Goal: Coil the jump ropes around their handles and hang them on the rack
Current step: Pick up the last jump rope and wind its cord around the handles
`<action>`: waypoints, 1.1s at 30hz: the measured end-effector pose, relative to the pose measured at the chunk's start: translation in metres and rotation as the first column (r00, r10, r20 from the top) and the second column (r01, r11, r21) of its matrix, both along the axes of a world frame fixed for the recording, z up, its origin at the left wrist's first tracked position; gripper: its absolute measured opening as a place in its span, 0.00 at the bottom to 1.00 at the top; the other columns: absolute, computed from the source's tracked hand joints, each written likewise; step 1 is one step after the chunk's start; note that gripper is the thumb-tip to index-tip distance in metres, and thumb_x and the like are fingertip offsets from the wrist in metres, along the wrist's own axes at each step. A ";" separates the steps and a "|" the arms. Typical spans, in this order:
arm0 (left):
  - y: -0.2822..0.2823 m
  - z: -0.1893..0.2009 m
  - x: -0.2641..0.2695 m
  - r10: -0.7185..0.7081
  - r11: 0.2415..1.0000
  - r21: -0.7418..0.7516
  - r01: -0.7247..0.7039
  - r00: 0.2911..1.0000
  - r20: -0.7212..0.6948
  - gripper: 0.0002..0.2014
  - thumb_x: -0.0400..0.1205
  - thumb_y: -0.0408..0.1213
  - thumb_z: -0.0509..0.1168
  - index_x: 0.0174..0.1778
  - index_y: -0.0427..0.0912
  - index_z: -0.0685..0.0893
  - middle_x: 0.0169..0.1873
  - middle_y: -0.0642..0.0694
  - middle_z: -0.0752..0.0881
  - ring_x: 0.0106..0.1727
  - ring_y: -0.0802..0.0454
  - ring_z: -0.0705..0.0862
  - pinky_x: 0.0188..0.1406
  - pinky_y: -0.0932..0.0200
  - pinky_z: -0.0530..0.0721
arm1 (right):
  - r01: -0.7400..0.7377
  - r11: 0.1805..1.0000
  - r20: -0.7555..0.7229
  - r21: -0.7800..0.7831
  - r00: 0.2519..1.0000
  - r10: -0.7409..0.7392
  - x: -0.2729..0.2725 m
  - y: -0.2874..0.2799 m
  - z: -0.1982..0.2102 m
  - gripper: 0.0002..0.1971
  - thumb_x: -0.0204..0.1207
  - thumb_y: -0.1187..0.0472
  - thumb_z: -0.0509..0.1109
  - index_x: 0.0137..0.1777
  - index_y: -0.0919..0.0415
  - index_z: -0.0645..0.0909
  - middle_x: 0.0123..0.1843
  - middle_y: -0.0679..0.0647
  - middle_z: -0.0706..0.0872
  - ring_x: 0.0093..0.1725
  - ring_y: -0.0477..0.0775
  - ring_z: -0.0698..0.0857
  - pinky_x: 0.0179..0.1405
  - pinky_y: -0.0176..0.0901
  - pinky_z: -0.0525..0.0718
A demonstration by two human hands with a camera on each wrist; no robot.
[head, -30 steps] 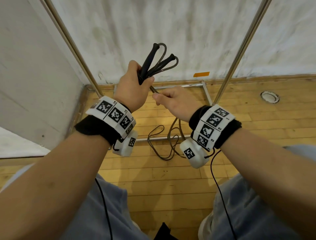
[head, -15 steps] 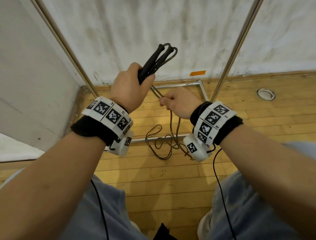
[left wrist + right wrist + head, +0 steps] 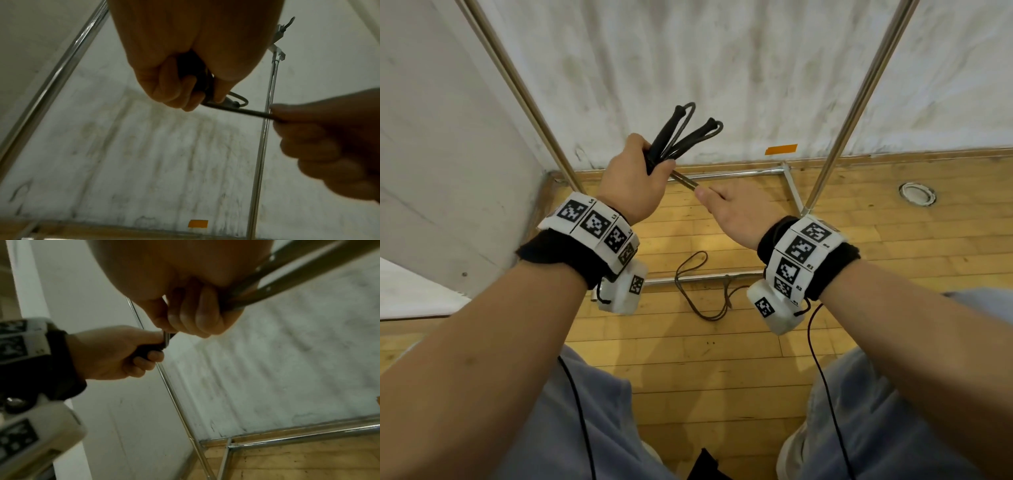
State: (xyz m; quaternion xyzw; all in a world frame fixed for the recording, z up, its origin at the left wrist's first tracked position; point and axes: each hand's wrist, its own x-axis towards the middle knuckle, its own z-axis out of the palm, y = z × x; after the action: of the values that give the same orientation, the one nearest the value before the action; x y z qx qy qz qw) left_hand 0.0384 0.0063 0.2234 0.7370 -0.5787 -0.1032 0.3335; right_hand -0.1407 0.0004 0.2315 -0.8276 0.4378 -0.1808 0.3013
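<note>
My left hand (image 3: pixel 635 183) grips the two black handles (image 3: pixel 681 137) of a jump rope, which point up and away toward the wall. A taut stretch of dark rope (image 3: pixel 686 180) runs from that fist to my right hand (image 3: pixel 726 205), which pinches it just to the right. The slack rope (image 3: pixel 702 291) lies in loops on the wooden floor below. In the left wrist view my left hand (image 3: pixel 185 91) curls round the handles and the rope (image 3: pixel 240 112) leads to the right hand (image 3: pixel 308 138). In the right wrist view my right hand (image 3: pixel 185 321) holds the rope (image 3: pixel 166 337) next to the left hand (image 3: pixel 123 352).
The chrome rack stands ahead: a left upright (image 3: pixel 517 92), a right upright (image 3: pixel 859 102) and base bars (image 3: pixel 739 171) on the floor. A hook (image 3: pixel 287 24) shows high on the rack. White walls close off the left and back. A round floor fitting (image 3: pixel 916 194) lies right.
The handles have spread apart in my left hand. My right hand has drawn the rope taut to the right, and less slack lies on the floor.
</note>
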 end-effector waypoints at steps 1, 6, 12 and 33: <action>0.001 -0.002 0.002 -0.003 1.000 0.002 0.003 1.000 0.015 0.13 0.83 0.50 0.63 0.52 0.47 0.68 0.33 0.59 0.75 0.32 0.64 0.75 0.25 0.66 0.67 | -0.005 1.000 0.004 -0.023 1.000 0.005 0.001 0.001 0.002 0.23 0.86 0.51 0.52 0.28 0.58 0.63 0.24 0.49 0.66 0.25 0.49 0.65 0.23 0.35 0.64; 0.002 -0.006 0.004 -0.024 0.998 -0.050 0.023 1.000 -0.018 0.13 0.81 0.50 0.64 0.54 0.46 0.75 0.33 0.59 0.77 0.32 0.63 0.77 0.28 0.64 0.70 | -0.001 0.996 0.031 -0.087 1.000 0.004 0.003 0.005 0.008 0.23 0.85 0.52 0.53 0.26 0.56 0.62 0.23 0.47 0.65 0.24 0.46 0.64 0.24 0.36 0.61; 0.002 -0.005 0.002 -0.028 0.996 -0.086 0.017 0.992 -0.119 0.13 0.76 0.51 0.70 0.51 0.49 0.84 0.34 0.57 0.82 0.37 0.55 0.82 0.36 0.59 0.79 | 0.088 0.996 0.071 -0.033 0.994 -0.086 -0.008 -0.005 0.006 0.24 0.84 0.50 0.56 0.26 0.56 0.63 0.23 0.47 0.65 0.23 0.47 0.65 0.23 0.32 0.65; 0.011 -0.030 -0.042 -0.257 0.940 0.300 0.162 0.915 0.312 0.13 0.82 0.51 0.61 0.58 0.50 0.75 0.41 0.52 0.83 0.41 0.49 0.82 0.39 0.51 0.80 | 0.012 0.973 0.158 0.231 0.986 -0.050 -0.003 -0.006 0.011 0.17 0.83 0.62 0.58 0.33 0.54 0.80 0.26 0.43 0.73 0.21 0.37 0.72 0.22 0.27 0.66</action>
State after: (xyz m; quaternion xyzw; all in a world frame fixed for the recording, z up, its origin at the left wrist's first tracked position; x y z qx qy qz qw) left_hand -0.0038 0.0168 0.1938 0.7148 -0.6853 -0.0845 0.1107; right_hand -0.1434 -0.0054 0.2427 -0.7627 0.4426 -0.2006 0.4268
